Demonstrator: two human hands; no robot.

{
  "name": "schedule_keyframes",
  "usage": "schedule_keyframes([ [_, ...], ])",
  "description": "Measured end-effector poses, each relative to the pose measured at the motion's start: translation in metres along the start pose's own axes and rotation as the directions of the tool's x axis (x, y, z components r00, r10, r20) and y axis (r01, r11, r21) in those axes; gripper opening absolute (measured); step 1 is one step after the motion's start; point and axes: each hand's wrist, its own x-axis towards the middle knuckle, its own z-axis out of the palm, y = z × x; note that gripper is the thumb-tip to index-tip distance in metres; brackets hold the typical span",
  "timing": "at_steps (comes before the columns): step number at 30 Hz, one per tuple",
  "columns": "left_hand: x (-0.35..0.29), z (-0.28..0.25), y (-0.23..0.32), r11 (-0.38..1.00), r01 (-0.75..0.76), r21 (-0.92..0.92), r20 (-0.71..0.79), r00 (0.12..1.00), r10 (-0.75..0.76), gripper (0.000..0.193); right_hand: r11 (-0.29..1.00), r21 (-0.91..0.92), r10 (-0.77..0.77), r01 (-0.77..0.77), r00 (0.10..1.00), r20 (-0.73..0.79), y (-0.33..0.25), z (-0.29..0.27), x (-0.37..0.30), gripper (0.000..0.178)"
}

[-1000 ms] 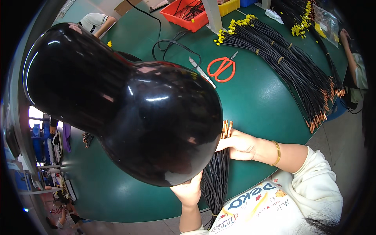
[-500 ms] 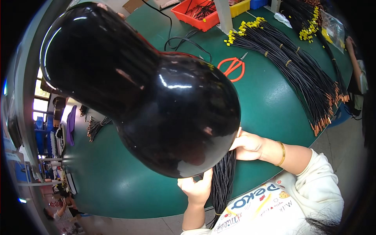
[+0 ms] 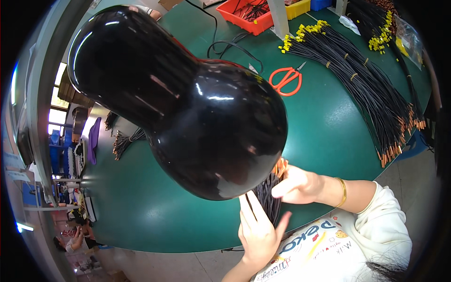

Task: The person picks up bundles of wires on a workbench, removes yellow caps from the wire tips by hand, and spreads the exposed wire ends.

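A bundle of black cables [image 3: 268, 199] with copper-coloured ends [image 3: 281, 166] stands between my two hands, partly hidden under a large glossy black rounded housing [image 3: 225, 127]. My right hand [image 3: 300, 185] is closed about the bundle's right side, just below the copper ends, its thumb across the front. On the other side, my left hand [image 3: 258, 231] rests against the cables, fingers stretched up and thumb spread apart. Its fingertips reach the lower rim of the housing, which hides part of them.
Orange-handled scissors [image 3: 286, 81] lie on the green table [image 3: 329, 122]. At the right is a large pile of black cables [image 3: 361, 70] with yellow tips, tied in bundles. Behind stand a red bin [image 3: 246, 16] and a yellow bin [image 3: 297, 8]. More cables [image 3: 126, 143] lie at left.
The cable bundle has moved up, so its copper ends now show beside the housing. My left hand has shifted right and opened its fingers; my right hand has moved slightly down. The view has shifted a little.
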Motion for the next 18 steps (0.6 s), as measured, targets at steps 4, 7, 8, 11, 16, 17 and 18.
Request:
schedule_keyframes([
  [4, -0.001, 0.003, -0.017, 0.959, 0.072, -0.276, -0.048, 0.995, -0.088, 0.061, 0.989, -0.141, -0.022, 0.037, 0.994, 0.108, -0.002, 0.007, -0.001, 0.081],
  [7, 0.006, -0.019, -0.053, 0.643, 0.358, -0.677, 0.28, 0.933, -0.225, 0.05, 0.932, -0.351, -0.05, 0.086, 0.993, 0.111, -0.006, 0.006, -0.005, 0.08],
  [8, 0.011, -0.028, -0.061, 0.458, 0.363, -0.811, 0.291, 0.931, -0.221, 0.046, 0.895, -0.432, -0.044, 0.107, 0.987, 0.154, -0.006, 0.006, -0.005, 0.073],
  [11, 0.019, -0.047, -0.081, 0.281, 0.449, -0.849, 0.395, 0.89, -0.229, 0.031, 0.844, -0.536, 0.074, -0.011, 0.993, 0.096, -0.01, 0.0, -0.004, 0.044],
  [16, 0.032, -0.037, -0.07, 0.03, 0.512, -0.859, 0.509, 0.858, -0.065, 0.023, 0.528, -0.849, -0.104, 0.005, 0.993, -0.06, -0.007, 0.001, -0.004, 0.042],
  [17, 0.034, -0.034, -0.065, -0.036, 0.542, -0.839, 0.543, 0.839, -0.04, 0.024, 0.58, -0.815, -0.1, 0.001, 0.992, -0.07, -0.008, 0.003, -0.003, 0.045],
  [18, 0.035, -0.029, -0.064, -0.098, 0.546, -0.832, 0.549, 0.836, -0.003, 0.026, 0.629, -0.778, -0.096, -0.003, 0.992, -0.08, -0.008, 0.005, -0.001, 0.048],
])
